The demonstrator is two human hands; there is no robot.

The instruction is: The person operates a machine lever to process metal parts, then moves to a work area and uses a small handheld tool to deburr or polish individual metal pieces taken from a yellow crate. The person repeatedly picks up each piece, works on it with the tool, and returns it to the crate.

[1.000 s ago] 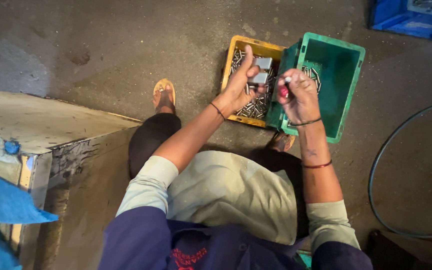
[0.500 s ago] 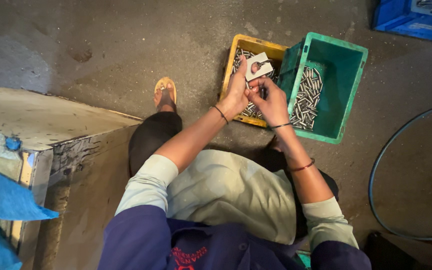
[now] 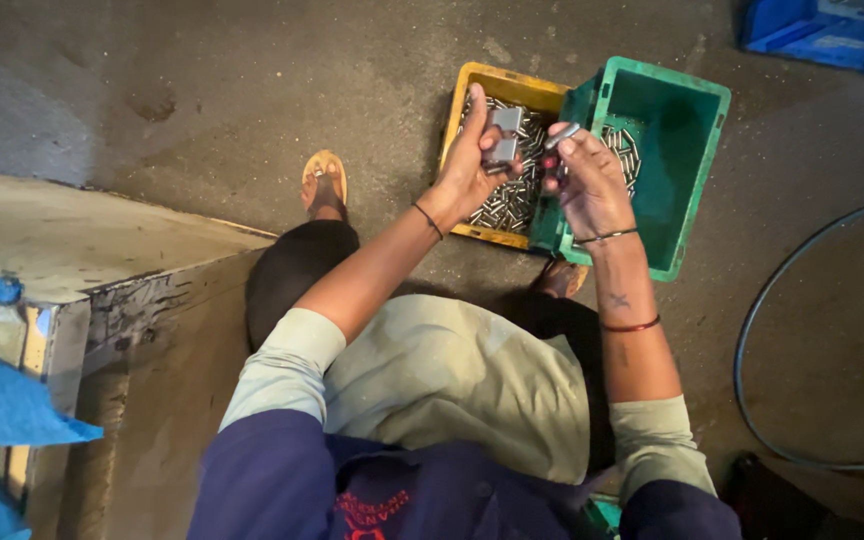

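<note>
Above the yellow plastic crate (image 3: 472,100), your left hand (image 3: 472,165) pinches a small grey metal block (image 3: 503,137) between thumb and fingers, holding it upright over the crate's heap of short silver metal pins (image 3: 508,203). Just beside it, your right hand (image 3: 588,180) is closed around one silver cylindrical pin (image 3: 562,134), its tip pointing toward the block. That hand hangs over the near wall of the green plastic crate (image 3: 687,180), which touches the yellow one and holds a thinner layer of the same pins (image 3: 624,150) along its left side. Both crates sit on the grey concrete floor (image 3: 202,90). A blue plastic crate (image 3: 832,35) sits well apart, top right.
</note>
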